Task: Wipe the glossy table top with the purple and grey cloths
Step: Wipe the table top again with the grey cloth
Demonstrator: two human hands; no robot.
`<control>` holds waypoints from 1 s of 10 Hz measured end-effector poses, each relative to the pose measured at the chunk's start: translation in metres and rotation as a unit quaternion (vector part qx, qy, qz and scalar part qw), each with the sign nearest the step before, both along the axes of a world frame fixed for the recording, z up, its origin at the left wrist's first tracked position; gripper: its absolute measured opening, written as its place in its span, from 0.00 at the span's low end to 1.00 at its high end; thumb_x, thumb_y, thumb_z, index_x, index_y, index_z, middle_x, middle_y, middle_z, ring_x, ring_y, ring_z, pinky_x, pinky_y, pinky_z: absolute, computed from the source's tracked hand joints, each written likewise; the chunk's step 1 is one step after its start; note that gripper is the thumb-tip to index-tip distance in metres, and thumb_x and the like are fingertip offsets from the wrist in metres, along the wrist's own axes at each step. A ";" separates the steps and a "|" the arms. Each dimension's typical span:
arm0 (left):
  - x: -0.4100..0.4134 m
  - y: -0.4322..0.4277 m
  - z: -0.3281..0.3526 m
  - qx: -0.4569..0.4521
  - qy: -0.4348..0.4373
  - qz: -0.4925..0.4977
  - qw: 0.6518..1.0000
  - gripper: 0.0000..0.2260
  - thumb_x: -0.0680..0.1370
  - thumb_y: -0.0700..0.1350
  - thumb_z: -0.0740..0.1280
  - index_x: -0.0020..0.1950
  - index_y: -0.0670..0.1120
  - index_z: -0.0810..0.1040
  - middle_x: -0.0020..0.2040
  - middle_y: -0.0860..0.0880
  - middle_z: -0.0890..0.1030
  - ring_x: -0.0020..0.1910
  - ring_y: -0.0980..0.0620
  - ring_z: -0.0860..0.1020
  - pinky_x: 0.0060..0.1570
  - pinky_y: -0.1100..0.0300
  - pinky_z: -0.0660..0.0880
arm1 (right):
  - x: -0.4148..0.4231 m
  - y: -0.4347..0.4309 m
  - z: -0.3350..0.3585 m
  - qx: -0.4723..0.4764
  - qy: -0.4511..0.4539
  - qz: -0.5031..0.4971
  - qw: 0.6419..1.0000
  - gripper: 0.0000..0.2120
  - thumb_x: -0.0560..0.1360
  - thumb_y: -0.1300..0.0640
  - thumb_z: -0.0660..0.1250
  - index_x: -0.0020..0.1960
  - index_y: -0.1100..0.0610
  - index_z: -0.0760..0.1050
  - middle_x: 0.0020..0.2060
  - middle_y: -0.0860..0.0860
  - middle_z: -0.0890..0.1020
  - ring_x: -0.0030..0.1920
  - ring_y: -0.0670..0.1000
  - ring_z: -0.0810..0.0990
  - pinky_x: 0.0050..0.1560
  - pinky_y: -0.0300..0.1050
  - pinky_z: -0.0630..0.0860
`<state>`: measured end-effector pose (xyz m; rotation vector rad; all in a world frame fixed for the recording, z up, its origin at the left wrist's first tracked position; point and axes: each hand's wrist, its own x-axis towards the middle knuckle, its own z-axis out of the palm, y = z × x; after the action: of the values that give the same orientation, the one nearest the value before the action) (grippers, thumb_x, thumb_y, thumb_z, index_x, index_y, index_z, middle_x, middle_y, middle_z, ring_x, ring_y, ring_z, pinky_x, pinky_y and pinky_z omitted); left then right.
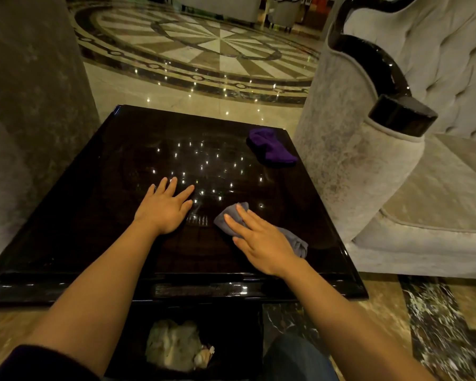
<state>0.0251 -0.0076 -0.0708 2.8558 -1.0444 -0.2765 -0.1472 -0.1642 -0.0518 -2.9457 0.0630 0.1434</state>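
The glossy black table top fills the middle of the view and mirrors many small ceiling lights. My left hand lies flat on it, palm down, fingers spread, holding nothing. My right hand presses flat on the grey cloth, which sticks out past my fingertips and behind my palm, near the table's front right. The purple cloth lies crumpled and untouched at the table's far right corner.
A grey tufted sofa with a black glossy arm cap stands close against the table's right side. A grey upholstered piece stands at the left. A black bin with crumpled paper sits under the front edge. Patterned marble floor lies beyond.
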 end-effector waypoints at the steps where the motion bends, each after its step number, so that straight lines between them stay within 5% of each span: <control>1: -0.002 0.000 0.002 0.003 0.000 0.000 1.000 0.22 0.80 0.55 0.43 0.75 0.54 0.46 0.77 0.42 0.46 0.75 0.43 0.43 0.73 0.47 0.44 | -0.006 0.010 0.000 -0.007 -0.004 0.009 1.000 0.23 0.80 0.50 0.50 0.73 0.48 0.47 0.75 0.54 0.46 0.75 0.55 0.46 0.75 0.51 0.51; 5: -0.003 0.002 0.004 0.009 -0.004 -0.008 1.000 0.22 0.81 0.54 0.43 0.75 0.54 0.46 0.77 0.42 0.46 0.76 0.43 0.44 0.73 0.46 0.45 | -0.028 0.045 0.000 -0.018 -0.040 0.044 0.998 0.23 0.80 0.51 0.51 0.73 0.50 0.48 0.75 0.54 0.48 0.75 0.57 0.48 0.74 0.51 0.51; 6: -0.002 0.003 0.004 0.006 -0.003 -0.009 1.000 0.22 0.81 0.54 0.44 0.75 0.54 0.47 0.77 0.42 0.47 0.76 0.42 0.44 0.73 0.46 0.45 | -0.035 0.058 0.002 -0.010 -0.064 0.037 0.997 0.23 0.79 0.53 0.55 0.72 0.52 0.54 0.74 0.57 0.55 0.73 0.60 0.55 0.72 0.53 0.57; 7: -0.003 0.002 0.005 0.006 -0.002 -0.008 1.000 0.22 0.81 0.54 0.44 0.75 0.54 0.47 0.77 0.42 0.47 0.76 0.42 0.44 0.73 0.46 0.45 | -0.041 0.065 0.001 -0.058 -0.134 0.035 0.989 0.23 0.73 0.52 0.66 0.66 0.54 0.68 0.66 0.57 0.72 0.64 0.59 0.73 0.60 0.52 0.75; 10: -0.004 0.002 0.008 0.012 0.000 -0.010 1.000 0.22 0.81 0.53 0.44 0.75 0.53 0.46 0.77 0.42 0.46 0.75 0.42 0.44 0.73 0.46 0.45 | -0.048 0.081 -0.012 -0.091 -0.192 0.051 0.976 0.25 0.70 0.48 0.68 0.65 0.51 0.70 0.64 0.53 0.75 0.62 0.54 0.76 0.57 0.47 0.77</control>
<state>0.0216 -0.0058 -0.0631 2.8673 -1.0772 -0.2935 -0.1950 -0.0832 -0.0633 -3.0977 -0.1381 -0.4401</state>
